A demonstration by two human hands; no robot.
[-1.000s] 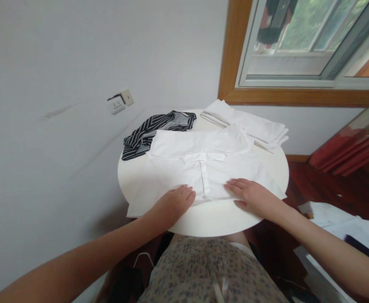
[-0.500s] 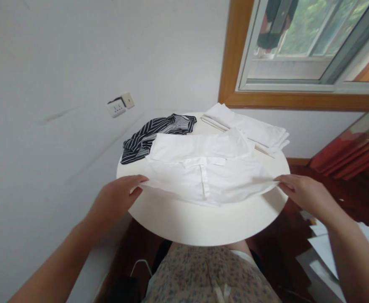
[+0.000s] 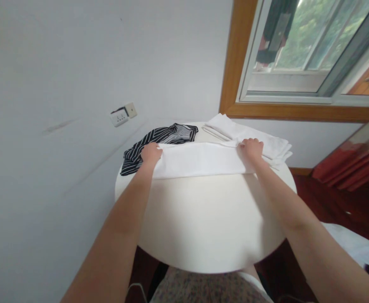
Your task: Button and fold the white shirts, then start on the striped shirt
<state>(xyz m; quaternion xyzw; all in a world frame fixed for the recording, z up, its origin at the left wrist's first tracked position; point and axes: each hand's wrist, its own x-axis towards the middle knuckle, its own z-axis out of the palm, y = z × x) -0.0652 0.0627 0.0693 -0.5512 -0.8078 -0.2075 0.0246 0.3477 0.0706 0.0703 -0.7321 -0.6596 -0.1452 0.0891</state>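
A white shirt [image 3: 200, 160] lies folded into a long flat band across the round white table [image 3: 209, 227]. My left hand [image 3: 151, 154] is closed on the band's far left corner, beside a black-and-white striped garment [image 3: 156, 136]. At the far right corner, my right hand [image 3: 252, 149] is closed on the same white cloth. Fingertips of both hands are partly hidden by the hands themselves. Behind my right hand rests a stack of folded white cloth [image 3: 272, 141], which the band's right end nearly meets.
A wall with a socket [image 3: 119, 117] stands along the left and back. A wood-framed window [image 3: 298, 110] is at the back right, with a red curtain [image 3: 338, 168] at its side. White sheets [image 3: 357, 248] lie low on the right.
Both hands have moved away from me and inward, carrying the shirt's near edge over to the far side. The shirt is now a narrower band, and more bare table shows in front.
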